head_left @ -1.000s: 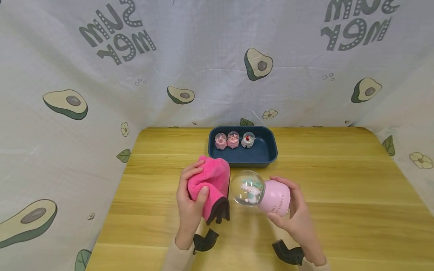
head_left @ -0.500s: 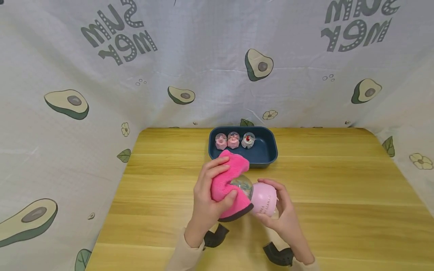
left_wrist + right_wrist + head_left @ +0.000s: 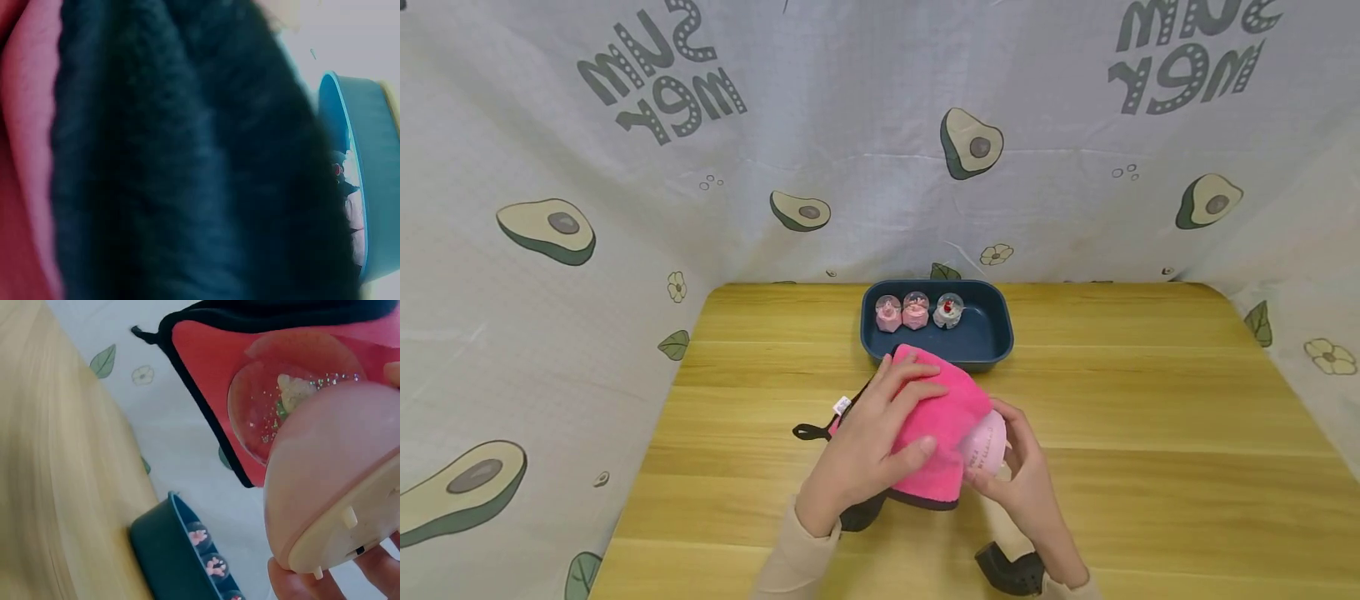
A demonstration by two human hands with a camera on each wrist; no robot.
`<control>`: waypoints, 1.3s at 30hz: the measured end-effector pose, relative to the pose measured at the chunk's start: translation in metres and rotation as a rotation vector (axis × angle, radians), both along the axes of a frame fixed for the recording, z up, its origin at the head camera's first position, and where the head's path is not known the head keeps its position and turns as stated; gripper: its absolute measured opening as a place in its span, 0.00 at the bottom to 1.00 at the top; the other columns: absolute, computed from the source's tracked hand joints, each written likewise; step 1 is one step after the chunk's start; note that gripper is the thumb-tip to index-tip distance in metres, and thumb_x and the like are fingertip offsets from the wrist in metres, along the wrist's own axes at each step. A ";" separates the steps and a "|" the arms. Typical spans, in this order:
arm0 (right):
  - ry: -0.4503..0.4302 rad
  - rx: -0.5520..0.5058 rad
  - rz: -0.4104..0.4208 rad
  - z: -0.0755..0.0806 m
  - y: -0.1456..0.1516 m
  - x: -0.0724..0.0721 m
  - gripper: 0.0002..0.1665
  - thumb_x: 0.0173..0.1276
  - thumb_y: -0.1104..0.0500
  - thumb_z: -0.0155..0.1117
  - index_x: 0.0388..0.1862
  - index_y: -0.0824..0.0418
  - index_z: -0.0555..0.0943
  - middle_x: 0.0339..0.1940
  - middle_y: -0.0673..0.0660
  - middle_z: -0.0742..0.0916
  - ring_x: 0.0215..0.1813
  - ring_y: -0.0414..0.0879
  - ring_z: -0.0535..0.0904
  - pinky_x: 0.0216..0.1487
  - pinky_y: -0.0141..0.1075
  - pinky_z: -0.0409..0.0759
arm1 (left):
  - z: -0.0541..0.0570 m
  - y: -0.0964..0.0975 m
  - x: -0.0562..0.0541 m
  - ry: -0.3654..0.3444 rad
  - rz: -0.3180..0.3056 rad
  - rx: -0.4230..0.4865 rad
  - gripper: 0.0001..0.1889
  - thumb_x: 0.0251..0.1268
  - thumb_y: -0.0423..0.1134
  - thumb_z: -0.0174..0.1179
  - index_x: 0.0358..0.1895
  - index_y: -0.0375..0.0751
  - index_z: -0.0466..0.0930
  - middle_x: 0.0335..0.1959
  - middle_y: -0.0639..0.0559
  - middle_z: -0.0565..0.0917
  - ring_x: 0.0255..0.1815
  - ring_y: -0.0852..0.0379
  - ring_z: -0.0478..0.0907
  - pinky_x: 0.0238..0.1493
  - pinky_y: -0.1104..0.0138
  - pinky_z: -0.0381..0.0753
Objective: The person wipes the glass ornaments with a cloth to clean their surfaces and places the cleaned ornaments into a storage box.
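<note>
A pink cloth (image 3: 951, 408) with black edging drapes over the glass dome of a snow globe (image 3: 987, 442), whose pink base sticks out to the right. My left hand (image 3: 865, 446) holds the cloth against the dome, fingers on top and thumb nearer me. Around the base, the fingers and thumb of my right hand (image 3: 1030, 483) grip it. The globe is tilted on its side above the table, dome to the left. In the right wrist view the glass dome (image 3: 259, 409) shows glitter and a small white figure against the cloth. Cloth fills most of the left wrist view.
Behind the hands, a dark blue tray (image 3: 985, 333) stands on the wooden table (image 3: 1150, 400). Three mini snow globes sit inside: two pink ones (image 3: 888, 314) and a white one (image 3: 948, 312). A printed curtain (image 3: 880, 183) hangs around the table.
My left hand has brought the cloth rightward onto the globe and wrapped it over the dome. The cloth's loop and tag now show at left. My right hand has moved slightly left with the globe.
</note>
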State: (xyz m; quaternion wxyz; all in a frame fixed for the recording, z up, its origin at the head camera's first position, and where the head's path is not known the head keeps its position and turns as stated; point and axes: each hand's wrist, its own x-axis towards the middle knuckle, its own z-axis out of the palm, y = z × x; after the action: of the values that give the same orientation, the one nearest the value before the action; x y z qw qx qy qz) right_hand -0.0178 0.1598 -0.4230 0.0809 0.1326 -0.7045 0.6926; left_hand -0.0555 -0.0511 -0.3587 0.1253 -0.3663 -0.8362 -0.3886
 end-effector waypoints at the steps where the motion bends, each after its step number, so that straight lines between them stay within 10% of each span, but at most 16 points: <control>1: -0.010 0.006 -0.011 0.001 -0.001 0.001 0.42 0.46 0.76 0.65 0.64 0.62 0.67 0.60 0.54 0.74 0.56 0.46 0.70 0.48 0.28 0.74 | 0.000 -0.001 -0.001 -0.015 0.002 -0.018 0.26 0.66 0.59 0.46 0.60 0.49 0.74 0.66 0.52 0.66 0.71 0.48 0.56 0.68 0.44 0.56; 4: -0.025 0.027 -0.038 0.006 -0.002 0.001 0.42 0.46 0.76 0.65 0.63 0.64 0.67 0.58 0.54 0.75 0.55 0.46 0.70 0.47 0.28 0.75 | -0.002 -0.005 -0.003 -0.114 0.019 -0.064 0.25 0.64 0.59 0.52 0.63 0.60 0.73 0.72 0.56 0.59 0.74 0.47 0.48 0.64 0.37 0.55; 11: -0.088 0.134 -0.088 0.018 -0.005 0.000 0.43 0.46 0.75 0.71 0.63 0.65 0.67 0.58 0.52 0.74 0.55 0.46 0.69 0.45 0.29 0.78 | -0.006 -0.010 -0.007 -0.385 0.015 -0.053 0.33 0.56 0.58 0.64 0.67 0.74 0.65 0.75 0.63 0.44 0.72 0.58 0.49 0.52 0.54 0.77; 17: -0.085 0.168 -0.100 0.022 -0.005 0.000 0.44 0.46 0.74 0.72 0.64 0.64 0.67 0.59 0.52 0.74 0.55 0.47 0.69 0.45 0.30 0.78 | -0.011 -0.006 -0.007 -0.354 0.033 0.027 0.31 0.53 0.53 0.68 0.64 0.68 0.71 0.73 0.63 0.49 0.68 0.58 0.58 0.52 0.56 0.77; 25: 0.178 0.125 0.081 0.016 0.000 -0.007 0.55 0.42 0.79 0.71 0.71 0.68 0.59 0.69 0.64 0.68 0.64 0.48 0.65 0.56 0.29 0.71 | -0.020 -0.001 -0.002 -0.409 0.191 0.282 0.30 0.51 0.50 0.67 0.62 0.64 0.73 0.71 0.69 0.55 0.68 0.59 0.57 0.48 0.59 0.79; 39: 0.359 0.138 0.027 0.012 0.007 -0.016 0.50 0.39 0.65 0.81 0.63 0.75 0.68 0.60 0.61 0.75 0.52 0.45 0.74 0.49 0.27 0.77 | -0.007 -0.008 0.007 -0.235 0.084 -0.026 0.31 0.56 0.56 0.65 0.65 0.70 0.68 0.69 0.63 0.58 0.64 0.60 0.61 0.49 0.60 0.78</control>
State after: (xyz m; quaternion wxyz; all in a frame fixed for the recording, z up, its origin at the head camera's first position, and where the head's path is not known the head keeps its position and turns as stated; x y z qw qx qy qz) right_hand -0.0341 0.1669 -0.4110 0.1866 0.2687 -0.7227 0.6088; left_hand -0.0481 -0.0593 -0.3656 0.0377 -0.2843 -0.8646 -0.4125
